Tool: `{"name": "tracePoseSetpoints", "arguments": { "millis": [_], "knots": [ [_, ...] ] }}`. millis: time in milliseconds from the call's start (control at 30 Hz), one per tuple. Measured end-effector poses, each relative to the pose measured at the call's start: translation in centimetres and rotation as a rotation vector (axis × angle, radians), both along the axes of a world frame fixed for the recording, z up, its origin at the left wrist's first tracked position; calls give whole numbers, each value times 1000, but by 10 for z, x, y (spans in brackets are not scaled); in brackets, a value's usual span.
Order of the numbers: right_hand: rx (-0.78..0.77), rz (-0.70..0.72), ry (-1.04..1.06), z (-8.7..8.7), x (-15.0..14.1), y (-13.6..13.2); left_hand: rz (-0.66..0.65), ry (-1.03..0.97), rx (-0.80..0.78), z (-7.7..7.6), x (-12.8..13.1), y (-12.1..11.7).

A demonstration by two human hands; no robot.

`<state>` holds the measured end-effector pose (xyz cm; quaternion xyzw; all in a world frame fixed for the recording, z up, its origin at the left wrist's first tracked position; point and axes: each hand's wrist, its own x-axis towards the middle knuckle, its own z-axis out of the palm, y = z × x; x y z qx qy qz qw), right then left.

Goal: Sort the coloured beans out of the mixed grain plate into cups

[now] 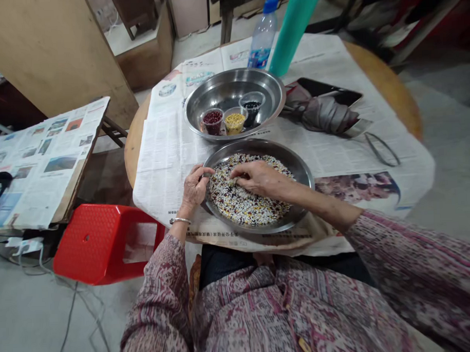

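A shallow steel basin [305,181] near the table's front edge holds a spread of mixed grains [255,214]: mostly white, with dark red, black and yellow ones among them. My left hand [196,186] is at the basin's left rim, thumb and forefinger closed on it. Over the middle of the grains is my right hand [260,180], its fingers bent together and touching them; the fingertips are partly hidden. Behind stands a second, deeper steel basin [272,87]. Inside it are small clear cups of red beans [212,121], yellow grains [234,122] and black beans [252,111].
Newspaper [160,148] covers the round table. At the back stand a clear bottle with a blue cap [263,34] and a green bottle [294,35]. A grey folded umbrella [321,111] lies right, by a dark phone [328,89]. A red stool [94,242] stands left.
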<state>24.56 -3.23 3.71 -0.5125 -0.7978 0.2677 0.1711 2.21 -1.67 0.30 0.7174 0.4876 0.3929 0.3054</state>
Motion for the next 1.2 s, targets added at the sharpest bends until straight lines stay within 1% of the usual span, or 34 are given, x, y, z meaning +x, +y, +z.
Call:
{"name": "tracePoseSetpoints", "arguments": {
  "millis": [33,67,167,200,267,333,367,400,433,467,567,633,733,800,900,967,1033,1200],
  "knots": [
    [-16,2,40,3,1,-3,-1,-1,2,0,0,0],
    [5,-6,63,6,3,-5,-5,-3,5,0,0,0],
    [139,7,42,11,15,-16,-11,-5,11,0,0,0],
    [148,43,18,11,17,-22,-9,-5,10,0,0,0],
    [90,181,-20,9,17,-36,-9,-8,9,0,0,-1],
    [18,341,-30,5,9,-52,-14,-12,15,0,0,0],
    [10,397,-30,2,2,-59,-14,-11,17,0,0,0],
    [28,416,-30,-1,-4,-64,-12,-9,17,1,0,0],
    [57,411,-33,-3,-11,-66,-9,-5,16,1,0,0],
    [94,377,-40,-5,-16,-65,-4,-3,14,1,1,0],
    [191,203,-80,-9,-19,-48,-2,-7,6,0,0,0],
    [238,79,-126,-11,-9,-31,-5,-7,3,0,0,0],
    [265,-56,-197,-13,14,-11,-12,-7,9,-1,0,0],
    [276,-124,-223,-15,30,-7,-16,-10,18,-2,-1,1],
    [303,-204,-277,-17,45,-10,-12,-4,18,-2,-1,1],
    [307,-230,-326,-19,47,-16,-8,2,14,-2,-1,1],
    [295,-206,-327,-21,44,-23,-7,2,14,-2,-1,1],
    [209,-39,-132,-23,17,-38,-11,-5,6,-1,-1,1]
  ]
}}
